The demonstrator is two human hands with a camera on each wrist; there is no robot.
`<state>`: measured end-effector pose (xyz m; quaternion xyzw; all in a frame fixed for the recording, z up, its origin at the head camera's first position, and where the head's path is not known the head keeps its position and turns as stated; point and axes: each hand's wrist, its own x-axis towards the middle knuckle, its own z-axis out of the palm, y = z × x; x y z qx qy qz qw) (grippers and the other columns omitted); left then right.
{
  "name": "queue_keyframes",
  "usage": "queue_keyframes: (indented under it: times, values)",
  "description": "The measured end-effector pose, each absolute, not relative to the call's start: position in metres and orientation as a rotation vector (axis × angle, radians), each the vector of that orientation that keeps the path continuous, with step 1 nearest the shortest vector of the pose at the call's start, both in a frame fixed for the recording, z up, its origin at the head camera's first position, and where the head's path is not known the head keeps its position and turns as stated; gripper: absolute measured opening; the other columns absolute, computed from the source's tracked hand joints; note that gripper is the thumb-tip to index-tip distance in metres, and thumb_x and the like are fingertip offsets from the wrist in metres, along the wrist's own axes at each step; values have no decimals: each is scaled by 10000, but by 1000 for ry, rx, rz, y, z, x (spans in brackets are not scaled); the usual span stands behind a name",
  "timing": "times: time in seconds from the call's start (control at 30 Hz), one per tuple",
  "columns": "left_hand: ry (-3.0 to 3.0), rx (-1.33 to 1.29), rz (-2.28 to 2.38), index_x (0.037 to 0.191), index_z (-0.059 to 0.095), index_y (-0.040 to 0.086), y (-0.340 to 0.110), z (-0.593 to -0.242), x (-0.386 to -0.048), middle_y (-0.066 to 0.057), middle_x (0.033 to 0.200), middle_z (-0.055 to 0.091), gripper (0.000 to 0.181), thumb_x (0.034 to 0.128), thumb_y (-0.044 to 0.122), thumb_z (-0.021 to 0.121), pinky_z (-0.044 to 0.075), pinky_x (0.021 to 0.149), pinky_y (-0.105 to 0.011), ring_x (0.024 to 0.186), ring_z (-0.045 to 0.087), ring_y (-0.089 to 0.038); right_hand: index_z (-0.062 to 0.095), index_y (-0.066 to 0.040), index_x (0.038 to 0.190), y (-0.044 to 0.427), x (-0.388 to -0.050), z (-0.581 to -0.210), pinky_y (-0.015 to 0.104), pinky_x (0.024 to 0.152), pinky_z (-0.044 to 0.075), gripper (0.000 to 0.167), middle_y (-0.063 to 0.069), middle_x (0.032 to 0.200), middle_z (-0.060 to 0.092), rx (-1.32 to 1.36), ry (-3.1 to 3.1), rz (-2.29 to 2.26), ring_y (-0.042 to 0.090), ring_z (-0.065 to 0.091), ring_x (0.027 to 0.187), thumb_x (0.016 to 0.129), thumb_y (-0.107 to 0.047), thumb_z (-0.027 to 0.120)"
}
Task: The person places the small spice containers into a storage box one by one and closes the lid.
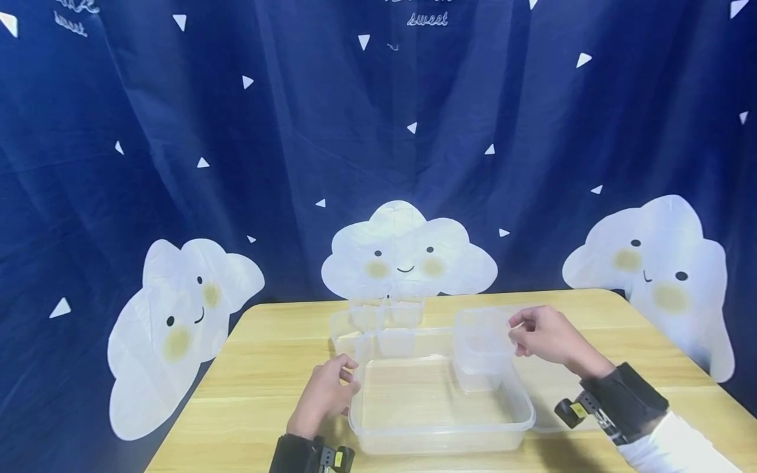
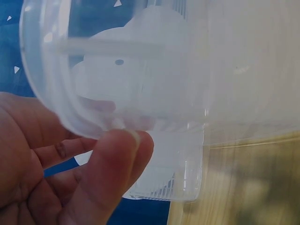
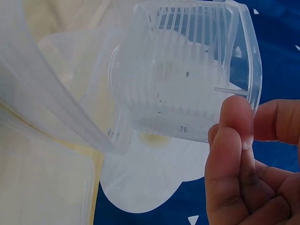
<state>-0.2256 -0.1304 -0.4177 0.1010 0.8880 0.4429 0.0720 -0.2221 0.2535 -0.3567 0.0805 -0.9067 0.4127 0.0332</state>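
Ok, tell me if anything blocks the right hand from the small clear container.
Nothing visible does: the right hand pinches the small clear container directly by its edge. The left hand, at the large clear container's left side, is out of the way.

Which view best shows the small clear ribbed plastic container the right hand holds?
Right wrist: the small clear ribbed plastic container appears close, ribs distinct. Head shows it smaller, ribs indistinct; left wrist doesn't clearly show it.
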Motion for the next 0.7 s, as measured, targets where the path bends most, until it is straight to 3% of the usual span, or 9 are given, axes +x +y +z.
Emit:
queue_keyframes:
  times: [0.7]
  values:
    - [2661,298,1356,1216,539,-55,-131,-418,-225,-177,1013,593,355,880,1,639,558,480,-316,517,609,-199,630,95,1049,253,-206,-364,268,545,491,250,28,623,604,201,-2811,1262,191,602,597,824,-2,579]
